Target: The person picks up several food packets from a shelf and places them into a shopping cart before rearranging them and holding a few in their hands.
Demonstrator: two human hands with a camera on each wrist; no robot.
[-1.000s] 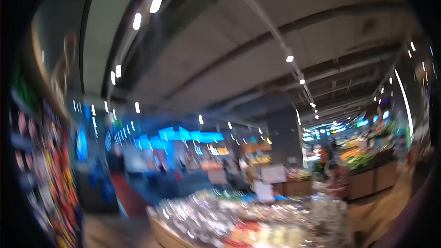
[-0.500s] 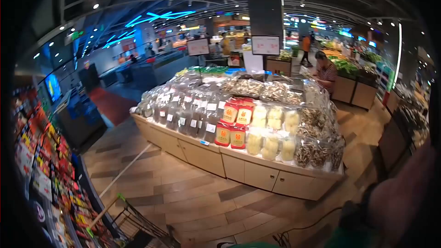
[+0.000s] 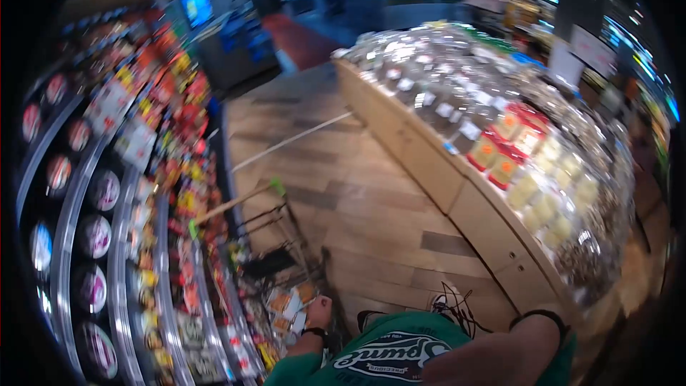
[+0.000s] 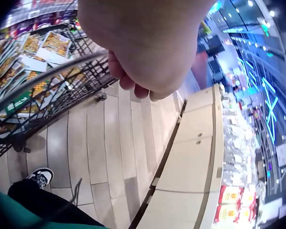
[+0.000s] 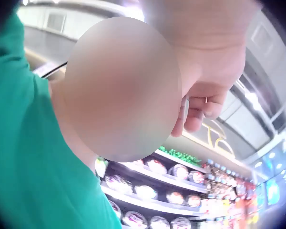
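Note:
My left hand [image 4: 143, 47] hangs beside a wire shopping cart [image 4: 57, 90], fingers loosely curled with nothing seen between them. In the left wrist view it overlaps the end of the cart's grey rim. Flat packs of food [image 4: 55, 45] fill the cart's basket. From the head view, the same hand shows low beside the basket, and a wooden handle bar [image 3: 236, 207] with green ends lies at the cart's far end. My right hand [image 5: 212, 71] is raised near my head, fingers loosely bent and holding nothing visible; its thumb is hidden.
Stepped shelves of round lidded packs [image 3: 96, 236] and colourful bags [image 3: 189, 100] rise on the left. A wooden display island [image 3: 429, 161] on the right carries bagged dried goods and red packs [image 3: 496, 157]. Wood-look floor [image 3: 357, 214] runs between them; a cable lies by my shoe.
The head view has swung from the ceiling down and left, bringing the shelves, cart and my shirt into view. The right arm has shifted from the right edge to the lower middle.

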